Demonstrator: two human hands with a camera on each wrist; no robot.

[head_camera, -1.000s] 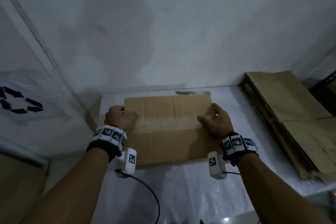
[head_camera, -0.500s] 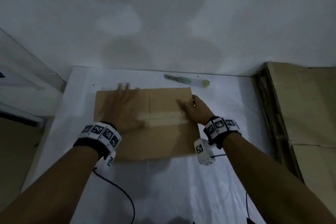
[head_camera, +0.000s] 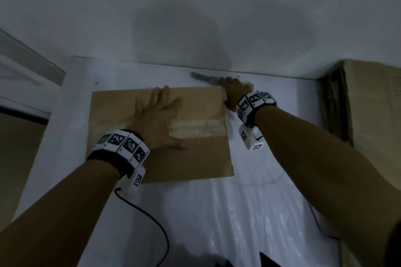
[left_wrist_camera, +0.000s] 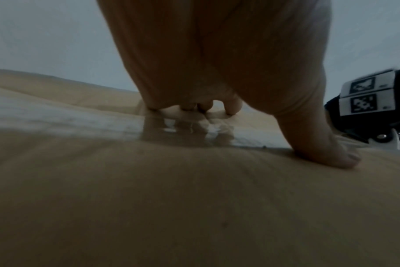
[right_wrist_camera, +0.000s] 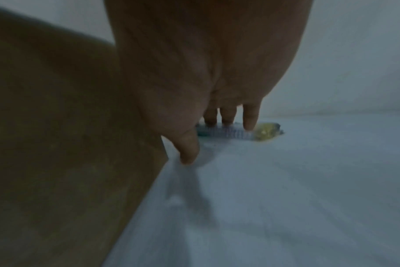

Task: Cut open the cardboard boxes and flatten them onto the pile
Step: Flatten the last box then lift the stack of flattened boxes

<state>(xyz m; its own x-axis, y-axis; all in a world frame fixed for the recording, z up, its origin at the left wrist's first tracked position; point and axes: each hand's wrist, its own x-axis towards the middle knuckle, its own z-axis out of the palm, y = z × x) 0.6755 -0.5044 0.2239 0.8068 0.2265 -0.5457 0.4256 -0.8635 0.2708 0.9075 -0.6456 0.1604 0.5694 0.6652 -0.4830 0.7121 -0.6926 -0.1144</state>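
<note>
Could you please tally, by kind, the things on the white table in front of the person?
Taped cardboard box, lying flat under the left hand: 1
Knife, with the right hand on its handle: 1
Pile of flattened cardboard at the right: 1
Total: 3

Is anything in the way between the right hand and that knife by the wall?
No. The right hand is already at the knife: in the right wrist view its fingertips touch the handle on the white table. The cardboard box lies beside the hand, not between them, with the left hand flat on it.
</note>
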